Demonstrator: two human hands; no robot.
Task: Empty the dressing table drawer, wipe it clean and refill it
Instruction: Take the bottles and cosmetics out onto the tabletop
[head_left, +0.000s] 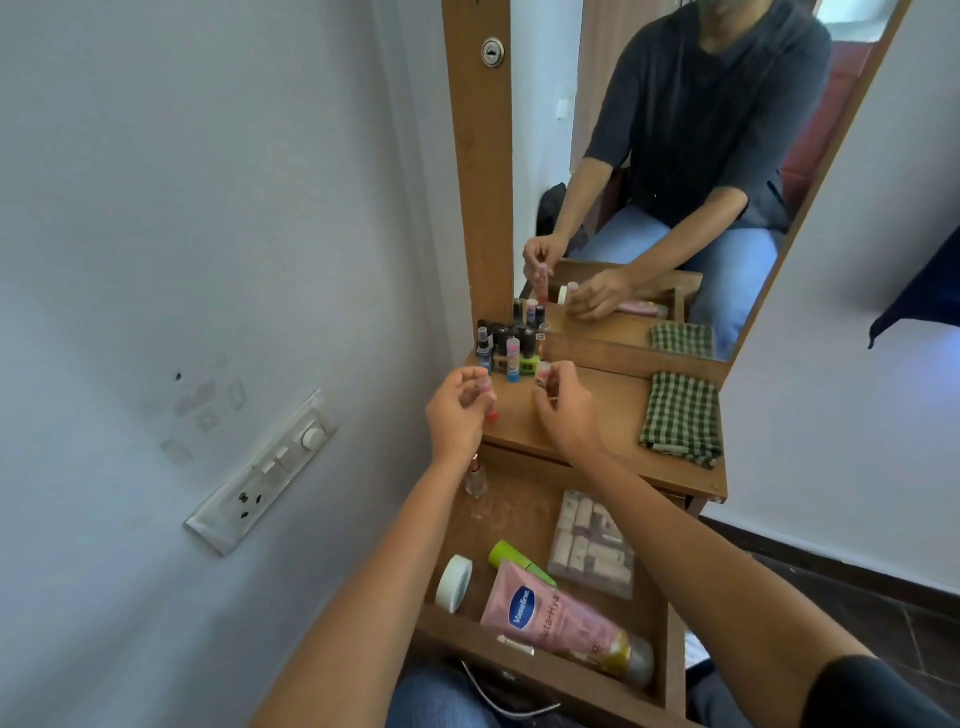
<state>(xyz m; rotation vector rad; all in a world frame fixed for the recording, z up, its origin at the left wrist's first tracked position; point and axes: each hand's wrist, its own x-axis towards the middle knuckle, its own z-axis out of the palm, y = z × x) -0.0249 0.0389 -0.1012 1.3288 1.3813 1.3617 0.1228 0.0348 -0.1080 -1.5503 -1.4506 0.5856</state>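
Left hand (460, 413) pinches a red-based stick (489, 402); right hand (567, 410) pinches a second stick (542, 376), both over the table (613, 421). Beneath the wrists, the open drawer (519, 519) holds a lotion tube (550, 618).

My left hand (460, 413) pinches a pink-capped stick (489, 402) upright over the dressing table top (621, 400). My right hand (566, 413) grips a small tube (543, 375) (label unreadable). Small bottles (511, 338) cluster at twelve o'clock, a checked cloth (683, 415) lies at three, and the open drawer (519, 514) is at six.
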